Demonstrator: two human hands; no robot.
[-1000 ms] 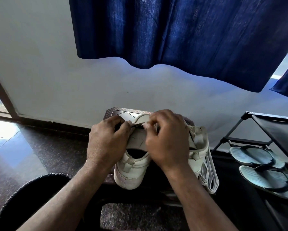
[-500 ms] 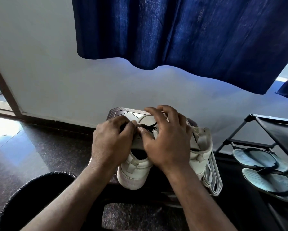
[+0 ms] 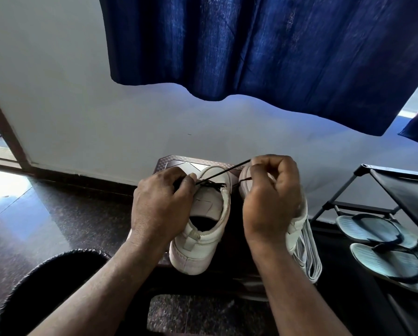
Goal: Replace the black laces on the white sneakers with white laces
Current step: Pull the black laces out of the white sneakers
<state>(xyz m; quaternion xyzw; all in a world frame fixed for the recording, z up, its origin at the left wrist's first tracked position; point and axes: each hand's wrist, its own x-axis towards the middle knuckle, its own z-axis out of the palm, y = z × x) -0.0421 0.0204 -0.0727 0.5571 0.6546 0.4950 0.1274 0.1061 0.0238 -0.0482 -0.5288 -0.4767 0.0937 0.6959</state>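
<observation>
Stretching taut between the two hands, a black lace [image 3: 223, 173] runs from the eyelets of the white sneaker on the left [image 3: 203, 229] up and to the right. The left hand [image 3: 162, 204] lies against that sneaker's side, thumb and forefinger pinching the lace just by the eyelets. The right hand [image 3: 273, 200] is curled like a fist and grips the lace's far end at its fingertips. It is raised over the second white sneaker [image 3: 298, 221] and mostly hides it. Both sneakers sit side by side on a small brown table [image 3: 169, 162] near the wall. A bundle of white laces [image 3: 308, 255] lies just beside the second sneaker. Flip-flops [image 3: 372, 230] rest on a black shoe rack [image 3: 401, 190] at the right.
</observation>
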